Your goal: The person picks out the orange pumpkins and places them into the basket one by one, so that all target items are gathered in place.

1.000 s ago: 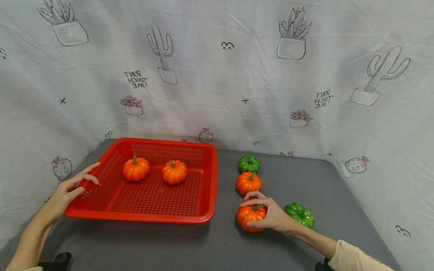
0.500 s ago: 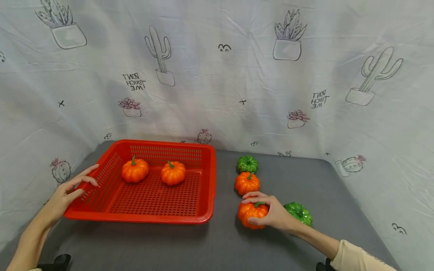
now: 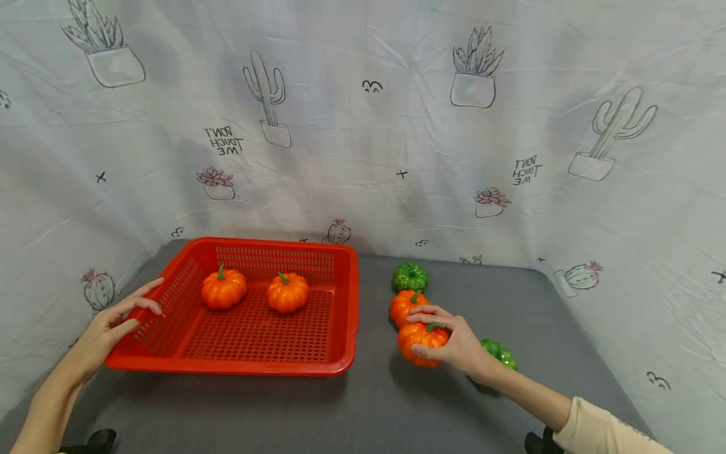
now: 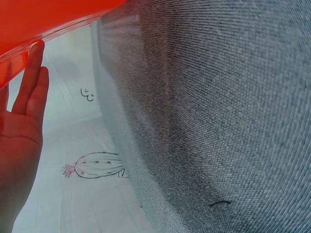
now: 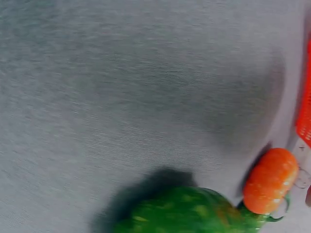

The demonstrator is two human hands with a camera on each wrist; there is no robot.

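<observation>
Head view has my right hand (image 3: 464, 347) curled round an orange pumpkin (image 3: 418, 338) near a second pumpkin (image 3: 401, 305), my left hand (image 3: 101, 333) resting, fingers extended, on the red basket (image 3: 227, 366), and slack pinching could drop the first, a low swing bump the second.

The table (image 3: 255, 410) is covered in grey, finely woven cloth, rounded at the far right corner, with a short dark thread (image 4: 220, 202) on it. On the left part sits a wide red basket (image 3: 227, 366), its long near side facing me and a soft shadow falling on the cloth in front. Right of the basket, at the back, lies the far green pumpkin (image 3: 410, 278); just in front is an orange pumpkin (image 3: 400, 305), partly covered from here. Farther right and nearer lies another green pumpkin (image 3: 500, 354), only partly visible.
</observation>
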